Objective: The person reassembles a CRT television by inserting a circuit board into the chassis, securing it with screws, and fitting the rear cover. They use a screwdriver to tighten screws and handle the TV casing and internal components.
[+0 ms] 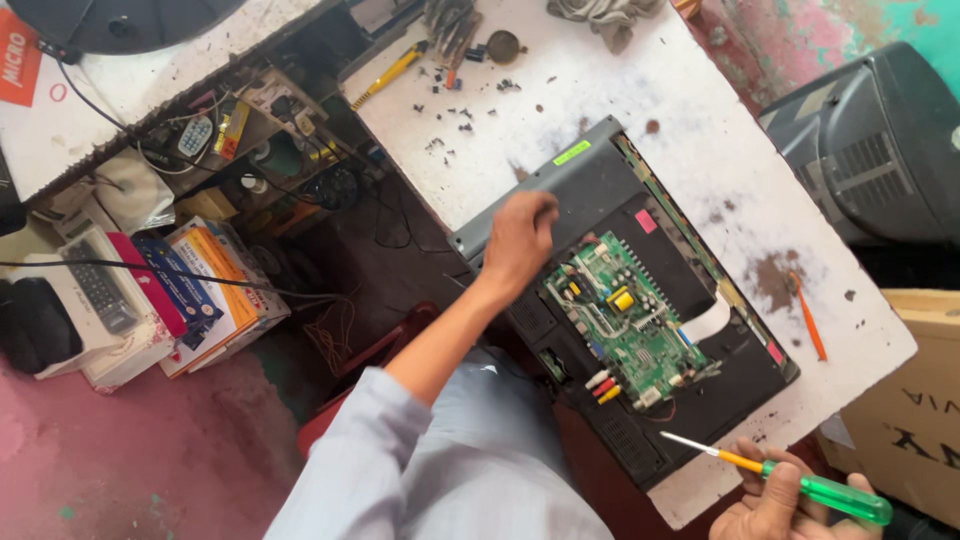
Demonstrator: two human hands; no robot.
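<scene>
A dark grey flat screen set [690, 260] lies face down on a white worktable [700, 130] with its back open. A green circuit board [625, 325] with yellow, red and white connectors is exposed in its middle. My left hand [520, 240] reaches out, fingers curled, and rests on the set's grey edge just above the board. Whether it holds anything is hidden. My right hand [780, 505] is at the near table corner, closed around a green-handled screwdriver [800, 485] whose tip points toward the set.
An orange screwdriver [808, 315] lies on the table right of the set. A yellow screwdriver [390, 70], loose screws [450, 100] and a grey cloth [605, 15] sit at the far end. A grey tube television [870, 150] and cardboard box [915, 400] stand right; books and a phone [100, 290] are piled left.
</scene>
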